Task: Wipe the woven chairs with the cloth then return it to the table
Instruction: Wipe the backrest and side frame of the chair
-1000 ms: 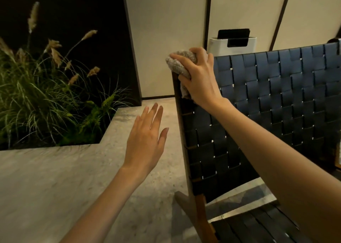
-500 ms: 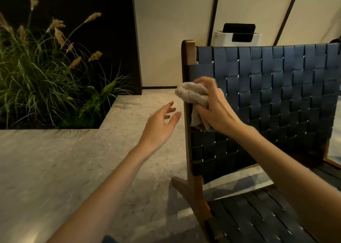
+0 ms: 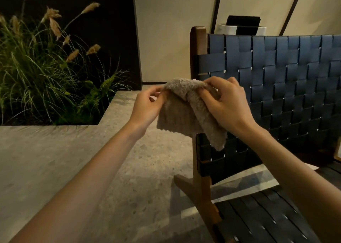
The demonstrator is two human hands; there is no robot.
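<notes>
While one woven chair (image 3: pixel 287 87) stands behind, left hand (image 3: pixel 145 107) and right hand (image 3: pixel 227 105) pinch one cloth (image 3: pixel 186 113).

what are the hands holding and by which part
Both hold the cloth: the left hand pinches its top left edge, the right hand grips the bunched top right part, and the rest hangs down in front of the chair.

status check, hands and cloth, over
Left hand pinching cloth edge, right hand gripping it. Cloth held up before side post of woven chair, contact unclear. Nothing blocking.
</notes>
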